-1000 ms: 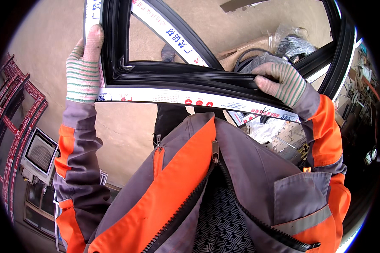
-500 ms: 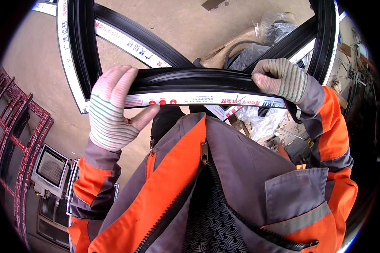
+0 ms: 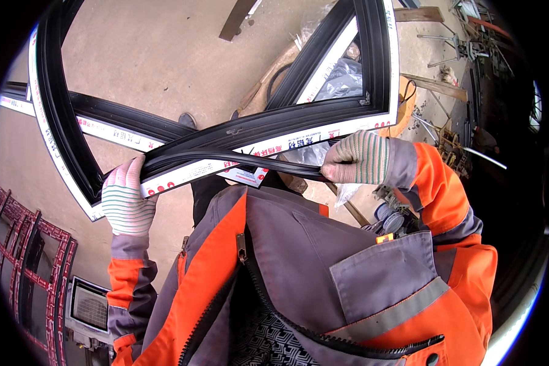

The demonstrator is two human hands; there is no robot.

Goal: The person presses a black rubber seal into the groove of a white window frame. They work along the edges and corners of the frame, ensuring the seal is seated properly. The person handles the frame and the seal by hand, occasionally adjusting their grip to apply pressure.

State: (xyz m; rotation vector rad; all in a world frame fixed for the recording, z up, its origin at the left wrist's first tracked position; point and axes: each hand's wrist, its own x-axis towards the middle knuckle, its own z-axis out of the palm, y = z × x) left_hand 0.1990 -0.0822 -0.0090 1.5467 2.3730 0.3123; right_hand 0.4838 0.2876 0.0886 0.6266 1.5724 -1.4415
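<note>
A black window frame point(image 3: 238, 131) with white printed film along its outer edge lies tilted before me. My left hand point(image 3: 129, 198), in a striped knit glove, is closed around its near bar by the left corner. A thin black rubber sealing strip point(image 3: 226, 156) runs from beside that hand toward the right. My right hand point(image 3: 358, 157), gloved alike, is closed on the strip, apart from the frame. Between my hands the strip bows over the bar and then hangs off its near edge. Whether the left fingers press the strip too is hard to tell.
Another black-and-white profile point(image 3: 119, 134) crosses under the frame. Clear plastic wrapping point(image 3: 344, 79) lies beyond it. Wooden boards point(image 3: 436, 88) and metal stands point(image 3: 454, 46) are at the right. Red lattice frames point(image 3: 27, 244) and a boxy white unit point(image 3: 90, 305) stand at the left.
My right hand has drawn the strip off the bar, toward me and left. The frame now slants, its right end farther away. My left hand has shifted left and nearer. The view has turned.
</note>
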